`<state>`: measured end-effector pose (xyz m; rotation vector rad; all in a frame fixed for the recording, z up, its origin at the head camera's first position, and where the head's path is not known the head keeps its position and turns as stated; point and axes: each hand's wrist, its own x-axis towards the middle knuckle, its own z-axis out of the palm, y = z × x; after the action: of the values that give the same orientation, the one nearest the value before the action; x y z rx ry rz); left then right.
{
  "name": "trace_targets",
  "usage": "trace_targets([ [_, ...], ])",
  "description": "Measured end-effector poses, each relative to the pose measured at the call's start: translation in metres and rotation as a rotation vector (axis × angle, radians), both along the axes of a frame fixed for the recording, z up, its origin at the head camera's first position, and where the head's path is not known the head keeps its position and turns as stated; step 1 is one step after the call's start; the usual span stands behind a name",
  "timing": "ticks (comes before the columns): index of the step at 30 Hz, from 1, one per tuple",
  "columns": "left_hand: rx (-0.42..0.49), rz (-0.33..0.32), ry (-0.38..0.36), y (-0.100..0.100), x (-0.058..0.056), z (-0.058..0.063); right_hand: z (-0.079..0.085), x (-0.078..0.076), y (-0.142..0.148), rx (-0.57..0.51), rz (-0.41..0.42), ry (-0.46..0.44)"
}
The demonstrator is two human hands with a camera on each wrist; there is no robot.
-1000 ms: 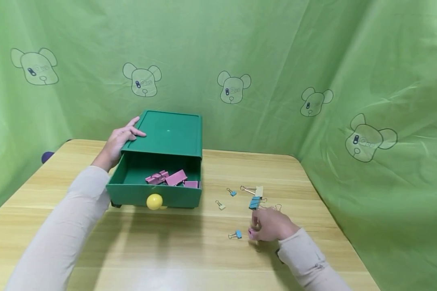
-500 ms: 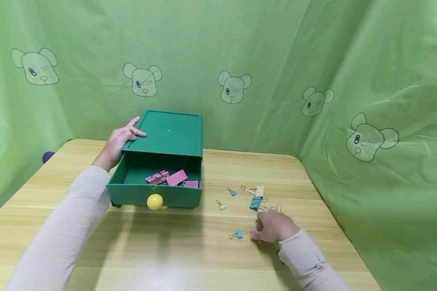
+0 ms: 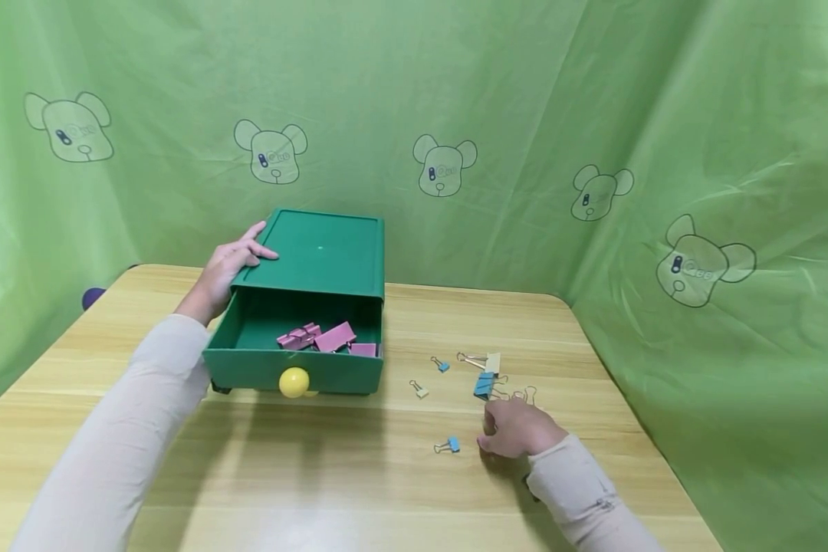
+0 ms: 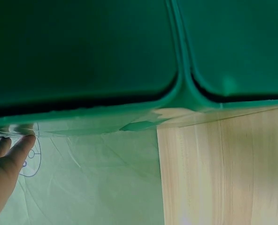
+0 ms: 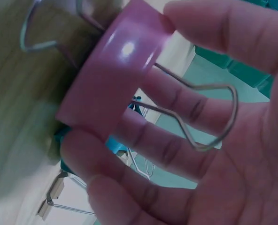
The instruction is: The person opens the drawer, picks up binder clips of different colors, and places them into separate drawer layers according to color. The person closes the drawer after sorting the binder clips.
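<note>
In the head view, my left hand (image 3: 224, 268) rests along the left side of the green drawer box (image 3: 324, 253), fingers reaching over its top edge. The box's drawer (image 3: 244, 372) is pulled out and has a round yellow knob (image 3: 294, 382). Several pink binder clips (image 3: 334, 337) lie inside. On the right of the table, my right hand (image 3: 520, 429) pinches another pink binder clip (image 5: 113, 70) by its ends, close over the wood. The right wrist view shows that clip with its wire handles spread; in the head view the hand hides it.
Beyond my right hand lie a large blue binder clip (image 3: 484, 385) and a large cream one (image 3: 493, 363). Small blue (image 3: 453, 444) and yellow clips (image 3: 421, 392) are scattered between hand and drawer. A green curtain (image 3: 510, 92) encloses the wooden table (image 3: 359, 491).
My right hand has shifted slightly right and lower, fingers closing about the pink binder clip. My left hand and the drawer have stayed still.
</note>
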<state>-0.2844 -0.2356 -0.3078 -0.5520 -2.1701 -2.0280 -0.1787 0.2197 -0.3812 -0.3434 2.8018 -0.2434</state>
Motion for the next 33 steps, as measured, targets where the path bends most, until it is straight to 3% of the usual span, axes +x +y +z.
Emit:
trace_targets([
  [8, -0.002, -0.002, 0.011, 0.001, 0.0, 0.001, 0.003, -0.001, 0.0, -0.069, -0.036, -0.003],
  [13, -0.004, 0.001, 0.009, 0.001, 0.0, 0.001, 0.005, -0.003, -0.001, -0.109, -0.039, 0.055],
  [22, -0.004, 0.002, 0.005, 0.001, 0.0, 0.0, 0.006, -0.01, -0.002, -0.138, -0.006, 0.097],
  [33, -0.01, 0.006, -0.003, 0.0, 0.0, 0.0, 0.009, -0.016, -0.008, -0.225, 0.072, 0.228],
])
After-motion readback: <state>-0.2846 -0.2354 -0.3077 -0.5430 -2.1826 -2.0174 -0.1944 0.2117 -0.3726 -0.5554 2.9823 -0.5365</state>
